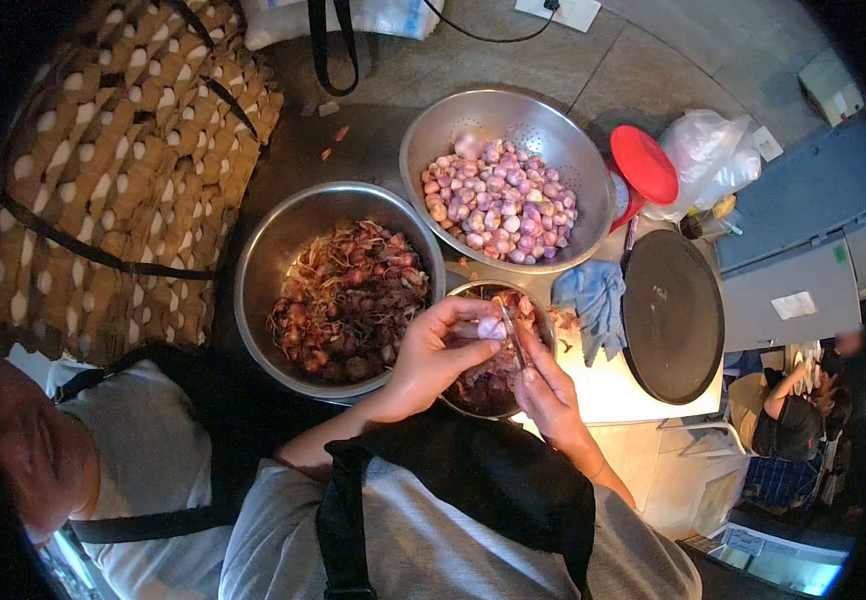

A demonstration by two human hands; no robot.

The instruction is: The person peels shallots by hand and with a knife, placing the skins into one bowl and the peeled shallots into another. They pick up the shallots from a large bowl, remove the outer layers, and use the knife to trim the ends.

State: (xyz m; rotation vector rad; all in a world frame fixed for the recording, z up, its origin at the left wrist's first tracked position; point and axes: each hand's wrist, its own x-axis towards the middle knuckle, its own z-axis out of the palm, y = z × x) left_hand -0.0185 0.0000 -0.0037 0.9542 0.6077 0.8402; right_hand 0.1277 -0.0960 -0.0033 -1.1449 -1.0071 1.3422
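Between the thumb and fingers of my left hand (pixel 431 352) is a pale purple shallot (pixel 491 328). My right hand (pixel 550 392) grips a small knife (pixel 513 338), its blade up against the shallot. Both hands are over a smaller metal bowl (pixel 475 408) holding reddish-brown peelings. To the left, a large steel bowl (pixel 258 330) contains unpeeled shallots (pixel 353 300) with dry skins and roots. Beyond my hands, a steel colander (pixel 578 170) holds many peeled shallots (pixel 503 205).
Stacked egg trays (pixel 123 190) with black straps stand at the left. A blue glove (pixel 593 300), a round black pan (pixel 673 315) and a red-topped scale (pixel 643 165) are on the right. A person (pixel 793 410) is in the background; another is close at my left.
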